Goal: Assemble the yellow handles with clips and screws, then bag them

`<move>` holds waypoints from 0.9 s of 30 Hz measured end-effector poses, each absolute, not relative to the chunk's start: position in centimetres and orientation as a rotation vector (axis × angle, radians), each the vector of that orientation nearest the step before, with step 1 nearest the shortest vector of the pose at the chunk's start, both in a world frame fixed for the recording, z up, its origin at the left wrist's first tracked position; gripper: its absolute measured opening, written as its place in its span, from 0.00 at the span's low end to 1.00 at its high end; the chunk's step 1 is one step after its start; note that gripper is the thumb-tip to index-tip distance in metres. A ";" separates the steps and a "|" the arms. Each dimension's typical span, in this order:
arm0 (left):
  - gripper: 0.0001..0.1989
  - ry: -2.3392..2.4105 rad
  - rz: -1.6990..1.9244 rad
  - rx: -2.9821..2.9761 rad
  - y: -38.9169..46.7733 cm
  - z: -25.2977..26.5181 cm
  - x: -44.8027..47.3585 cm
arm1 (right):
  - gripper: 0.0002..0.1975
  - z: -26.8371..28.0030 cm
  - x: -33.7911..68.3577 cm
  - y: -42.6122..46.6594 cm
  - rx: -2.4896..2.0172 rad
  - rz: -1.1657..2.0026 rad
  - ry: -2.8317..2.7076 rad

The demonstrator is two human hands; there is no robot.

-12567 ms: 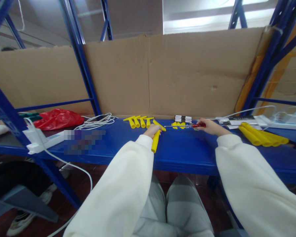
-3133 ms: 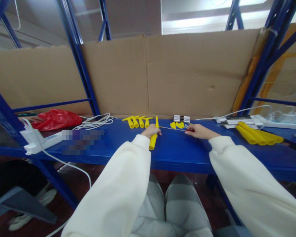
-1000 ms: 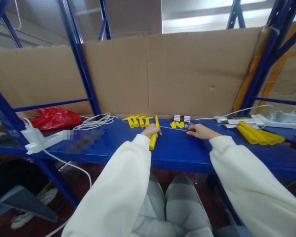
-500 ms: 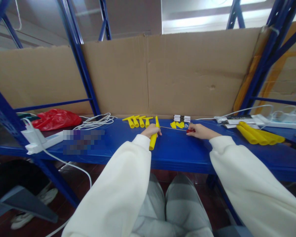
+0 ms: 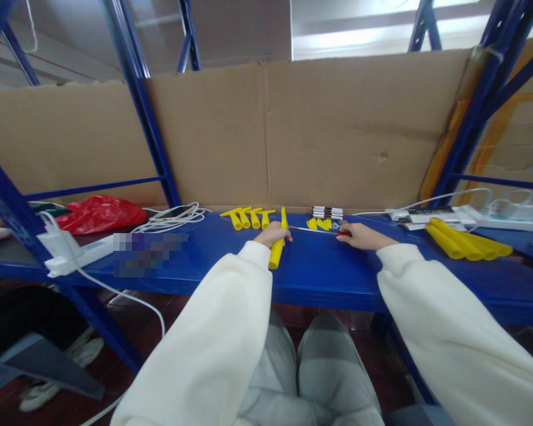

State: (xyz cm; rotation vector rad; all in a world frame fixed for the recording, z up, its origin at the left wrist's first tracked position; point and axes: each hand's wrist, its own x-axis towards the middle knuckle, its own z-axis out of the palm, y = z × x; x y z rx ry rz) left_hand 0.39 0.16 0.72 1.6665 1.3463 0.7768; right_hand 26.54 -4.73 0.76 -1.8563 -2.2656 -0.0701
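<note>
Left hand [image 5: 272, 235] is closed round a yellow handle piece [image 5: 277, 252], gripped near its upper end; the piece is tilted, lower end toward the shelf's front edge, narrow tip up past the fingers. Fingers are wrapped tight, pressed together.

Right hand [image 5: 359, 235] is closed on a red-handled screwdriver [image 5: 320, 230]; only a bit of red handle shows at the fingertips, pinched btwn thumb and fingers. The thin metal shaft is held approx. level above the blue shelf [image 5: 328, 272], tip meeting the yellow piece just beside the left hand. Exact contact pt cannot be told, too small.

Both forearms are in white sleeves; wrists are resting at or just above the shelf surface, cannot be told which.

Other items noted on shelf:
- row of small yellow parts [image 5: 246, 218] behind left hand, near the cardboard backing [image 5: 337, 130]
- more yellow bits [image 5: 320, 224] and a black/white stack [image 5: 327, 212] behind the shaft
- long yellow tubes [image 5: 466, 244] to the right, well apart
- white cable coil [image 5: 173, 216], red plastic bag [image 5: 98, 212], white power strip [image 5: 77, 251] to the left
</note>
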 end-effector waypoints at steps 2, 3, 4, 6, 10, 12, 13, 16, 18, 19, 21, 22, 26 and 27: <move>0.07 1.332 0.787 1.667 -0.1 1.0 0.4 | 0.12 0.8 26.5 -4.8 -1.863 -0.067 -2.248; 0.08 1.317 0.793 1.666 -0.2 1.1 0.5 | 0.12 0.9 26.5 -4.8 -1.864 -0.067 -2.241; 0.11 1.300 0.800 1.664 -0.3 1.1 0.5 | 0.12 0.9 26.5 -4.9 -1.864 -0.069 -2.237; 0.17 1.269 0.809 1.666 -0.4 1.2 0.7 | 0.12 0.9 26.5 -4.9 -1.861 -0.082 -2.237; 0.23 1.258 0.844 1.729 0.0 0.6 0.9 | 0.13 0.8 26.7 -4.7 -1.855 -0.106 -2.250; 0.24 1.287 0.858 1.807 0.2 0.3 0.8 | 0.13 0.7 26.9 -4.6 -1.864 -0.101 -2.247; 0.24 1.306 0.859 1.859 0.2 0.3 0.7 | 0.12 0.7 27.0 -4.4 -1.867 -0.093 -2.244; 0.26 1.367 0.846 2.042 0.1 0.5 0.5 | 0.09 0.4 27.6 -4.1 -1.858 -0.077 -2.242; 0.27 1.422 0.850 2.160 -0.3 0.9 0.4 | 0.08 0.2 28.1 -3.8 -1.852 -0.082 -2.232; 0.28 1.460 0.863 2.219 -0.5 1.1 0.4 | 0.07 0.2 28.3 -3.6 -1.856 -0.085 -2.226; 0.28 1.537 0.851 2.362 -0.9 1.5 0.5 | 0.06 0.1 28.7 -3.4 -1.865 -0.082 -2.219; 0.28 1.561 0.813 2.443 -1.1 1.7 0.6 | 0.06 0.1 28.9 -3.3 -1.870 -0.073 -2.218; 0.28 1.555 0.630 2.757 -1.7 1.6 0.7 | 0.06 0.1 29.5 -3.2 -1.917 -0.016 -2.194; 0.28 1.539 0.600 2.812 -1.7 1.6 0.7 | 0.07 0.1 29.6 -3.1 -1.935 -0.008 -2.178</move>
